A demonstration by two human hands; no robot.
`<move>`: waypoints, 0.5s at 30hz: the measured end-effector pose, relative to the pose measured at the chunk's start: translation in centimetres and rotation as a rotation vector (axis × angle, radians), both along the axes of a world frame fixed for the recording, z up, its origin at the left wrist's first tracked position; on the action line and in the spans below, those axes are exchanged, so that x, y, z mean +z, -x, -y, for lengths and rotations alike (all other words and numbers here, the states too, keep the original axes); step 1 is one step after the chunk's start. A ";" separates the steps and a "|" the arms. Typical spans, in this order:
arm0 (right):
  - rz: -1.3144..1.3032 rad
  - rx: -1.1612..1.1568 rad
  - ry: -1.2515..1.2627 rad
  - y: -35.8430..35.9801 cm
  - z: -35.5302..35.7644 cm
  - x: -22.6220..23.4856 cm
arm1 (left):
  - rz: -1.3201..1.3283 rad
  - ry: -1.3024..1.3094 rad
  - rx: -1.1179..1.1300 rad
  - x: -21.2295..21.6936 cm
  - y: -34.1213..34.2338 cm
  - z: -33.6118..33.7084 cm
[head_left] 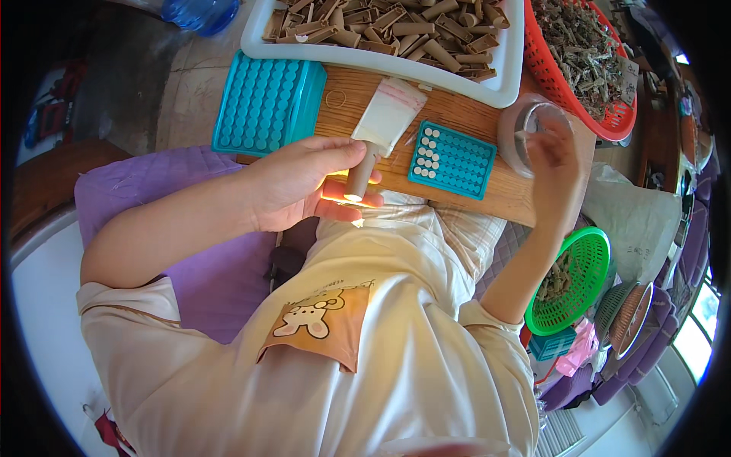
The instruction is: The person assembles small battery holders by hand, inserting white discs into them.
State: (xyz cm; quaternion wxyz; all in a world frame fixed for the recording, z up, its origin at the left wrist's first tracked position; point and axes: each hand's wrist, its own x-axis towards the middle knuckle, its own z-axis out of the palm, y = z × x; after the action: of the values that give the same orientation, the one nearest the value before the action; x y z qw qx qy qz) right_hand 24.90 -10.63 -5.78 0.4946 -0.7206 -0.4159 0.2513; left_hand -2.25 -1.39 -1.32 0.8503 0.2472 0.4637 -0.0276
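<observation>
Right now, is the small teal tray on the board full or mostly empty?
Mostly empty. The small teal tray has white pieces only in a few holes at its left end; the other holes show bare teal.

Bright daylight fills the scene, strongest at the lower right of the frame, where a window (704, 327) is blown out to white. A hot patch of sun falls at the centre, glaring on the lower edge of the left hand (304, 183) and the end of the cardboard tube (359, 177) it holds. The hand's upper side lies in soft shadow. The fisheye lens bends the wooden bench (487, 194) edge and rings the picture with black corners. The raised right hand (552, 164) is slightly blurred; the rim of the frame is soft.
</observation>
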 end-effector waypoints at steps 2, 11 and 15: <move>-0.017 0.176 0.015 4.6 -0.1 1.1 | -0.054 -0.019 0.006 0.2 -0.2 0.1; -0.154 0.439 -0.101 12.1 -1.3 1.6 | -0.009 -0.042 -0.053 0.5 -0.1 0.0; -0.116 0.442 -0.027 11.9 -1.4 2.1 | 0.036 -0.071 -0.078 0.4 0.1 0.0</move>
State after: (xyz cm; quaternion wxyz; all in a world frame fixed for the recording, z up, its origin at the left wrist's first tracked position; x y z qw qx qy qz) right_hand 12.96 -9.27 -3.70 0.4603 -0.5894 -0.5379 0.3891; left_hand -2.33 -1.38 -0.96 0.8475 0.2958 0.4389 -0.0398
